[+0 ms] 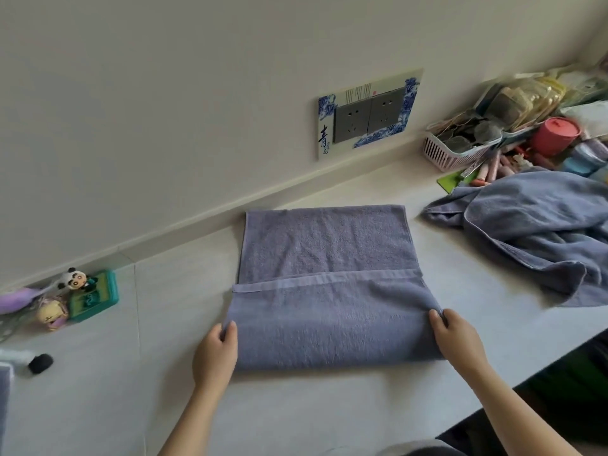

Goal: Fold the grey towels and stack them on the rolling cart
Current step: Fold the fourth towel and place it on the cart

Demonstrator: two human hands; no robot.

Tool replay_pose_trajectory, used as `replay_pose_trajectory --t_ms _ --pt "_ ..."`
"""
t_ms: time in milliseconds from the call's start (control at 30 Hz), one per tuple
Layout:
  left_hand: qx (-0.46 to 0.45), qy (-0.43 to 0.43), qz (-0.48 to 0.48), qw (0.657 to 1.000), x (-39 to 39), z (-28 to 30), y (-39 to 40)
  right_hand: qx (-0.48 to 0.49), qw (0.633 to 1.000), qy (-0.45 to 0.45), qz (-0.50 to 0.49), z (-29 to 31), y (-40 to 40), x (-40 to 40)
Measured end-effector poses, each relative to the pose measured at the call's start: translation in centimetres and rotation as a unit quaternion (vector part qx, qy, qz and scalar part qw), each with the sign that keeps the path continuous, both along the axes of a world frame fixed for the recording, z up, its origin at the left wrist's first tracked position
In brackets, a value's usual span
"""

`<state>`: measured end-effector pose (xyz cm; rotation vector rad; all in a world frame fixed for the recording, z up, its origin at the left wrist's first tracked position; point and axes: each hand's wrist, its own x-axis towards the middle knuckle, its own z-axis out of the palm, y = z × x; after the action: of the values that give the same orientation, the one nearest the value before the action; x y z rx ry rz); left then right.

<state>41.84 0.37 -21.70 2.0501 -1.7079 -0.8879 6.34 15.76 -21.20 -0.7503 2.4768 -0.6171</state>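
A grey-blue towel (325, 258) lies flat on the white counter (296, 406), its near part folded over so a hemmed edge runs across the middle. My left hand (215, 355) pinches the left end of the folded near layer between thumb and fingers. At the right end of that fold my right hand (455, 337) grips the cloth, fingers curled over it. A second grey towel (539, 232) lies crumpled in a heap at the right. The rolling cart is not in view.
The wall with a double socket plate (370, 113) runs behind the counter. A pink basket (447, 153) and cluttered toiletries sit at the back right. Small toys and a green box (93, 296) stand at the left, near a black ball (40, 363). The counter edge drops off at lower right.
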Motion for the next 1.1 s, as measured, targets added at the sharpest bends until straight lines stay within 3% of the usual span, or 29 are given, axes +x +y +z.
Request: replay_pose_trajectory --t_ms 100,200,400,633,833,1100 --pt "0.053 -0.093 -0.042 0.993 0.8 -1.5 0.9 0.056 0.998 -0.004 -0.001 -0.7 1.1 1.4" --pt "0.018 -0.116 -0.071 0.991 0.5 -1.0 1.0 0.07 0.997 0.03 -0.012 -0.7 1.2 2.7" --pt "-0.022 -0.128 -0.112 0.985 1.3 -1.1 1.7 -0.024 0.998 0.023 -0.057 -0.9 2.3 4.0" --pt "-0.047 -0.091 -0.068 0.992 1.9 -0.9 3.2 -0.111 0.99 -0.008 -0.087 -0.6 3.7 5.0" --pt "-0.02 -0.155 -0.121 0.98 2.4 -1.8 3.9 0.042 0.991 0.124 -0.039 -1.7 4.7 4.8" --pt "-0.049 -0.204 -0.117 0.971 1.9 -2.3 4.7 0.124 0.974 0.189 -0.001 -2.3 4.2 4.5"
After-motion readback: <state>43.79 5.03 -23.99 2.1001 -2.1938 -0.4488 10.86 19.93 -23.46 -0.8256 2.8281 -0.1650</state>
